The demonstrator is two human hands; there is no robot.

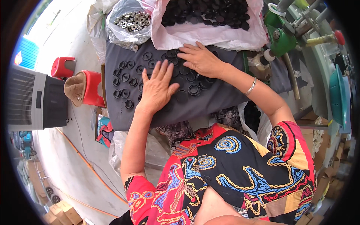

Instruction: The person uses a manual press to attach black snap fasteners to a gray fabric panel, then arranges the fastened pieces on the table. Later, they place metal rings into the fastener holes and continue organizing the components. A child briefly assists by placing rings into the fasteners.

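Observation:
Several round black caps with raised rims lie spread over a table with a dark grey cloth. My left hand rests palm down among them, its fingers spread and pointing away from me. Farther right, my right hand lies flat over more caps near the edge of the white sack, fingers stretched to the left. Neither hand is closed on anything. The caps right under both palms are hidden. To the left of my left hand, more caps lie singly in loose rows.
At the table's far side, a white sack holds many black discs. Beside it stands a clear plastic bag of small metal rings. A green machine is at the right. Left are a red stool with a tan cap and a grey air cooler.

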